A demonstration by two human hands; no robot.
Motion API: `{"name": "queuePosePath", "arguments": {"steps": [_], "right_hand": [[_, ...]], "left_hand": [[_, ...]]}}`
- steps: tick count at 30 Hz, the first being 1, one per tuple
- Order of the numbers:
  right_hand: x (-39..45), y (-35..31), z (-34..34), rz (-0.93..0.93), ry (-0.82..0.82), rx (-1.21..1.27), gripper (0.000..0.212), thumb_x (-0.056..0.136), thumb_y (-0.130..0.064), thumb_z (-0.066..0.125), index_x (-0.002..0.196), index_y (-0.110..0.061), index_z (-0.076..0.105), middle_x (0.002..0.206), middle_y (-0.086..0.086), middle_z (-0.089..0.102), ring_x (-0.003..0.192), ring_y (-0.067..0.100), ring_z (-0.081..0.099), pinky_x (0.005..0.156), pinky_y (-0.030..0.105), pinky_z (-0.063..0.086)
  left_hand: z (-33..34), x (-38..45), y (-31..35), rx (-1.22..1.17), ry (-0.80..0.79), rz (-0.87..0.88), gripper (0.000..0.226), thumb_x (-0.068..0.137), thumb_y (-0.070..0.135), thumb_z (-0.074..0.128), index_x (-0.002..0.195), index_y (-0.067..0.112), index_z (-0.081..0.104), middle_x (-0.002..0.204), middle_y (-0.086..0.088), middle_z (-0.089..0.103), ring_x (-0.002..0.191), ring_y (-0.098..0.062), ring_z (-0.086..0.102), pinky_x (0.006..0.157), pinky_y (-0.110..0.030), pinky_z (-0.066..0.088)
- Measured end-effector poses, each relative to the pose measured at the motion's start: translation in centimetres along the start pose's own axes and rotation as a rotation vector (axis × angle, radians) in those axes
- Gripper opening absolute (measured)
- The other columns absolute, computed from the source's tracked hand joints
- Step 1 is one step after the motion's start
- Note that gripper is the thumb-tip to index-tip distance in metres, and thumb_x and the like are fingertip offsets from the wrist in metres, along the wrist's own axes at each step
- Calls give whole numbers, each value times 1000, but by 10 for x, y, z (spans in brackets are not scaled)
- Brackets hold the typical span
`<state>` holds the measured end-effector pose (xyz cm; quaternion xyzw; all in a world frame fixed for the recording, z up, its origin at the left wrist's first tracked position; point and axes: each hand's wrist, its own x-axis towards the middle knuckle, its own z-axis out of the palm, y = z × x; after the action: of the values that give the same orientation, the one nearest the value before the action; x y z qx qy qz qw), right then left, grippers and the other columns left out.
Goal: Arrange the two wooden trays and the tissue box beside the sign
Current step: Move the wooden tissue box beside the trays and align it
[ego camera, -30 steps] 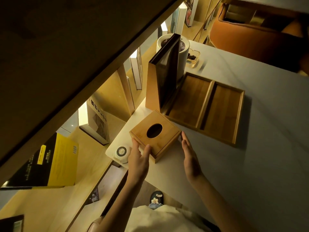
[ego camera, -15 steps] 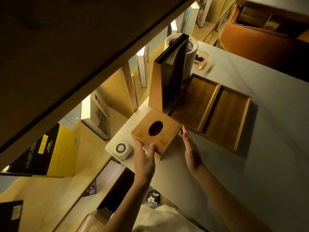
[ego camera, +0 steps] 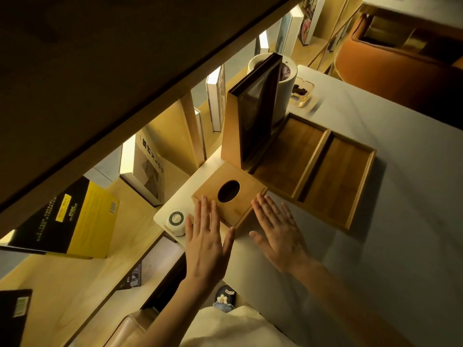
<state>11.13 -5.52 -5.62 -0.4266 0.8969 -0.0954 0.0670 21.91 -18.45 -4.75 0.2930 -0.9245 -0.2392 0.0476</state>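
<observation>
Hands: both flat, fingers spread, nothing gripped. L hand [ego camera: 206,242] w/ fingertips [ego camera: 204,200] over near-left edge of square light-wood tissue box w/ oval top hole [ego camera: 229,192]; contact can't be confirmed. R hand [ego camera: 280,234] beside box's near-right corner, over grey tabletop [ego camera: 375,271]. Box sits at table's edge, touching upright dark-faced wooden sign [ego camera: 250,116]. Two shallow rectangular wooden trays [ego camera: 313,169] lie side by side, against sign base & box. Small round white device [ego camera: 176,219] just left of my L hand.
</observation>
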Motion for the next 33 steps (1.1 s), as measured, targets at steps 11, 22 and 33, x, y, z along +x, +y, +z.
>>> {"name": "queuePosePath", "arguments": {"steps": [11, 22, 33], "right_hand": [[13, -4, 5, 41, -11, -27, 61, 90, -56, 6, 141, -21, 5, 147, 3, 18, 136, 23, 21, 108, 27, -8], [41, -8, 8, 17, 23, 51, 63, 88, -58, 4, 139, -21, 0, 148, 0, 9, 138, 23, 8, 108, 27, -11], [71, -10, 6, -25, 25, 98, 68, 82, -61, -1, 138, -23, -5, 148, -5, -3, 139, 16, -4, 108, 27, -18]], "left_hand": [[1, 9, -4, 1, -62, -39, 73, 75, 66, -1, 133, 28, -24, 142, 5, -34, 135, -16, -31, 114, -34, -12], [-3, 36, -13, -15, -45, -28, 73, 74, 69, -4, 133, 30, -23, 144, 4, -30, 134, -14, -31, 111, -34, -13], [-7, 63, -23, 8, -11, -23, 71, 77, 66, 0, 133, 29, -21, 146, 3, -26, 137, -14, -25, 112, -34, -11]]}}
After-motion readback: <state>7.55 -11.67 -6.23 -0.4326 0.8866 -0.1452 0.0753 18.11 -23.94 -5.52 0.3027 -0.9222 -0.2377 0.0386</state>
